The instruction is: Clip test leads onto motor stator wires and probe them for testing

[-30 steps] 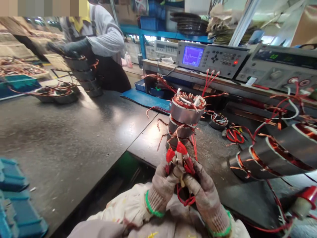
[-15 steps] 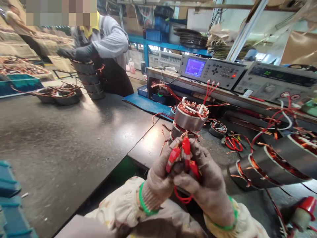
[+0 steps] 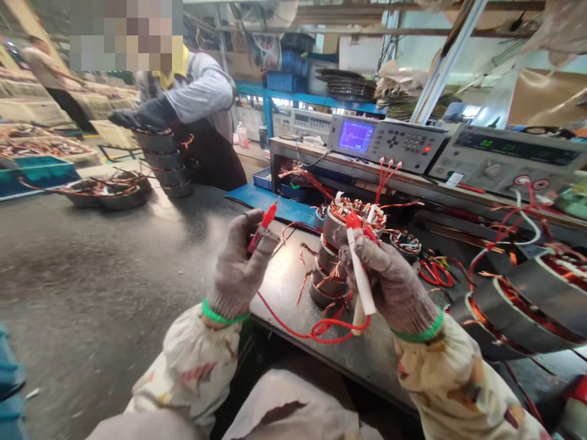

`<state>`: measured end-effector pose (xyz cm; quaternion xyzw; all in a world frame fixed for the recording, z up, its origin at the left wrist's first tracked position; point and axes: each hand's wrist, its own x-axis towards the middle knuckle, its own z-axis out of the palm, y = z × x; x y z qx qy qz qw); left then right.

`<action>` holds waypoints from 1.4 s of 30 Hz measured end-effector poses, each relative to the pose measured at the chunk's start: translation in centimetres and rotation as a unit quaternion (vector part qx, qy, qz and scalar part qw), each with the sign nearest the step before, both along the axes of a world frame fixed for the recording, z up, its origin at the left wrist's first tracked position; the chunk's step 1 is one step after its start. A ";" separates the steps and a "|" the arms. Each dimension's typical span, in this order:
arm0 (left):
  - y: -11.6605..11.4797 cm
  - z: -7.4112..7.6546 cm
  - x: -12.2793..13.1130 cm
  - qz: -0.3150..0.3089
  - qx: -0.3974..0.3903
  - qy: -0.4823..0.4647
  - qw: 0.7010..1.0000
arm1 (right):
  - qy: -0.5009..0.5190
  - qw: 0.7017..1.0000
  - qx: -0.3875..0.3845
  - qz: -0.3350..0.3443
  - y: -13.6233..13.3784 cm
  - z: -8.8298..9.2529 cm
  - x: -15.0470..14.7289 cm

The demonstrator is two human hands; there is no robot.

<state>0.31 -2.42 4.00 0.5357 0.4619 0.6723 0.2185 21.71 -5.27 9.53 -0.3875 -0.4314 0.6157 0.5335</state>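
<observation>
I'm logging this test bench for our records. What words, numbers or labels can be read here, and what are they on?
"00": green digits on the right-hand tester; its other digits are too blurred to read.
Tester with the blue screen: shows a waveform; its screen and key labels are too small to read.

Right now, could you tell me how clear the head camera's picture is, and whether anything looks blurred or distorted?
In the head view, the left glove and stator stack look fairly sharp, the bench's left side is smeared, and the wide lens bends the frame's edges.
</observation>
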 end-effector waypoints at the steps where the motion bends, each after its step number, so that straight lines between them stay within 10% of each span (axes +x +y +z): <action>1: 1.1 0.1 -0.2 0.001 0.002 0.031 1.000 | 0.002 1.000 0.001 0.007 0.2 0.1 -0.2; 5: 5.2 1.2 -0.2 -0.048 0.035 0.064 0.996 | -0.035 0.999 0.022 0.014 -0.9 -0.5 0.9; 8: 6.9 2.7 0.2 -0.066 0.017 0.020 0.997 | -0.196 0.965 0.115 -0.130 -1.9 -2.0 3.8; 12: 7.6 4.1 0.7 -0.060 -0.032 -0.045 0.997 | -0.450 0.756 0.222 -0.420 0.2 -3.7 7.3; 15: 7.9 4.1 0.9 -0.053 -0.045 -0.048 0.996 | -0.527 0.667 0.244 -0.466 3.9 -4.1 8.4; 22: 8.6 3.7 1.2 -0.054 -0.056 -0.044 0.996 | -0.518 0.662 0.249 -0.480 9.0 -4.0 9.4; 42: 9.3 3.1 1.1 -0.061 -0.064 -0.044 0.995 | -0.490 0.685 0.251 -0.476 8.5 -4.1 9.8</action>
